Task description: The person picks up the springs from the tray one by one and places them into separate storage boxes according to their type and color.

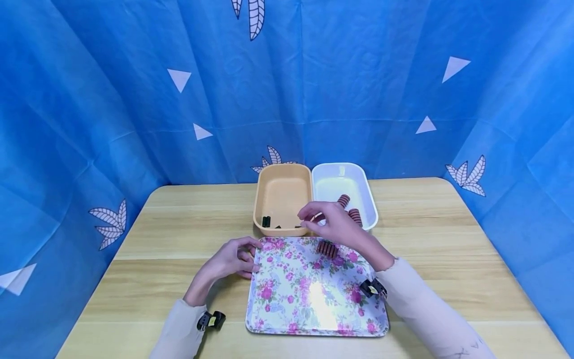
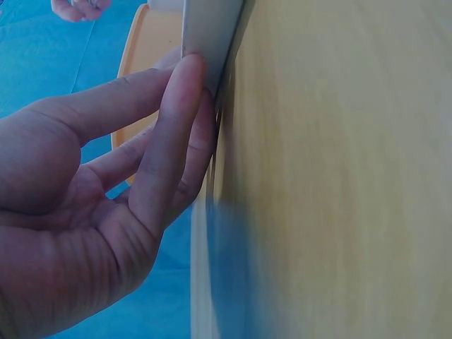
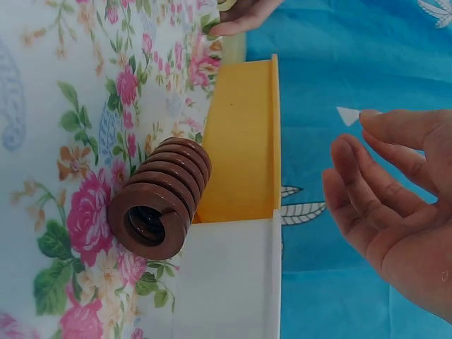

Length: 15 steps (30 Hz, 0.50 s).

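A floral tray (image 1: 287, 304) lies on the wooden table, with one brown coil spring (image 1: 327, 249) near its far edge. At the tray's far left corner, my left hand (image 1: 233, 258) pinches the rim between thumb and fingers; the left wrist view has the fingertips against the tray's side. My right hand (image 1: 334, 223) hovers over the near ends of the two bins, its fingers loosely bent and nothing between them. From the right wrist, that hand (image 3: 395, 191) appears beside the spring (image 3: 162, 198), well apart from it.
Behind the tray, an orange bin (image 1: 273, 232) holds several small dark springs (image 1: 266, 221). A white bin (image 1: 373, 212) beside it holds brown springs (image 1: 355, 217), partly hidden by my right hand. A blue curtain (image 1: 287, 99) hangs around the table's back and sides.
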Each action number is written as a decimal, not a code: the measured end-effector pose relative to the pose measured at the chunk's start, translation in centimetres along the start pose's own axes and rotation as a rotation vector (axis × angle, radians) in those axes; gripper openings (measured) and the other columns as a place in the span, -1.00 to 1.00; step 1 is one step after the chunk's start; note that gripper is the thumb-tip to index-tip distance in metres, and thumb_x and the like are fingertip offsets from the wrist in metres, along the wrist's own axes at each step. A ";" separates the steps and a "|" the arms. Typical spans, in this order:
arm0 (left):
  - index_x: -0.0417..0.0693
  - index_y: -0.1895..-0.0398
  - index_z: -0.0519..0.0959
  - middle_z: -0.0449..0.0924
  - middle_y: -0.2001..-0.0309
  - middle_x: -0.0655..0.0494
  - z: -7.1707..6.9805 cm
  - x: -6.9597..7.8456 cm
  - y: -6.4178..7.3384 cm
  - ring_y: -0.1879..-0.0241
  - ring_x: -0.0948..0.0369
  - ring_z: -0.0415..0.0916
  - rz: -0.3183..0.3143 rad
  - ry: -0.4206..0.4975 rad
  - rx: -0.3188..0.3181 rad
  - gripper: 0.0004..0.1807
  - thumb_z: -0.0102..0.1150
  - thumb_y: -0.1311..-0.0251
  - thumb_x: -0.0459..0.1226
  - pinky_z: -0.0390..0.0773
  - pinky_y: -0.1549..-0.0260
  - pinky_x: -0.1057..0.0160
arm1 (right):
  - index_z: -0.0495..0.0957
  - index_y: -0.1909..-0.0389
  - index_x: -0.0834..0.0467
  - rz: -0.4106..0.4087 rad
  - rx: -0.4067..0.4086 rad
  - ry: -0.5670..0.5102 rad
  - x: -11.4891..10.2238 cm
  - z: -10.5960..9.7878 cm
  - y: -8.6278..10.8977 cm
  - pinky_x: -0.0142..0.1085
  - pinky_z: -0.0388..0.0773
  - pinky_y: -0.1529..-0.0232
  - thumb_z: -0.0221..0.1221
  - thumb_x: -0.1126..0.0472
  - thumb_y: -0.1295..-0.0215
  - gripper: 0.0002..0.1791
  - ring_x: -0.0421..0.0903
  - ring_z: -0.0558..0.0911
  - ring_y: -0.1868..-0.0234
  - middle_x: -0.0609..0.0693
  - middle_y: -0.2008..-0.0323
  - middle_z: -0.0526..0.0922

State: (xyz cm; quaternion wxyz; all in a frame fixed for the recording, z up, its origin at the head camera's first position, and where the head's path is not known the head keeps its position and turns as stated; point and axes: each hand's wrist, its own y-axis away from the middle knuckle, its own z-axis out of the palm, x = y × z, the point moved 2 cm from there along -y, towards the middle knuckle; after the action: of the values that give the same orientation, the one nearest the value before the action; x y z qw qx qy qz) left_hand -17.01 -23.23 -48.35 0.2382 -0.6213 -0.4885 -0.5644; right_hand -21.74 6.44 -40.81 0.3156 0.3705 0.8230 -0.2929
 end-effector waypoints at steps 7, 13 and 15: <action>-0.37 -0.23 0.48 0.44 0.14 -0.27 0.0 -0.1 0.1 0.42 0.13 0.59 0.012 0.006 -0.009 -0.44 0.39 -0.13 -0.59 0.83 0.38 0.03 | 0.71 0.08 0.16 -0.024 0.007 -0.027 -0.2 -0.3 1.4 -0.15 0.78 0.02 0.31 0.32 -0.37 -0.85 -0.13 0.71 0.13 0.03 0.15 0.75; -0.37 -0.23 0.49 0.43 0.13 -0.26 0.0 0.0 0.1 0.41 0.14 0.58 0.010 0.009 -0.009 -0.44 0.39 -0.13 -0.59 0.83 0.38 0.03 | 0.71 0.07 0.14 -0.052 0.034 -0.061 -0.4 -0.8 2.8 -0.13 0.79 0.03 0.33 0.31 -0.37 -0.84 -0.09 0.73 0.13 0.09 0.13 0.75; -0.38 -0.23 0.48 0.43 0.13 -0.25 0.0 0.0 0.1 0.41 0.14 0.58 0.007 0.018 -0.008 -0.43 0.39 -0.12 -0.60 0.83 0.37 0.02 | 0.71 0.06 0.13 -0.057 0.045 -0.072 -0.4 -0.9 3.2 -0.14 0.78 0.03 0.34 0.29 -0.37 -0.83 -0.09 0.73 0.13 0.08 0.12 0.75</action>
State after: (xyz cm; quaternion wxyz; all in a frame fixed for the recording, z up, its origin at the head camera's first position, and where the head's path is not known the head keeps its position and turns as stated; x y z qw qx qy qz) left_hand -16.95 -23.28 -48.36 0.2422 -0.6191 -0.4820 -0.5708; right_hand -19.27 8.75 -40.75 0.3282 0.3432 0.8144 -0.3335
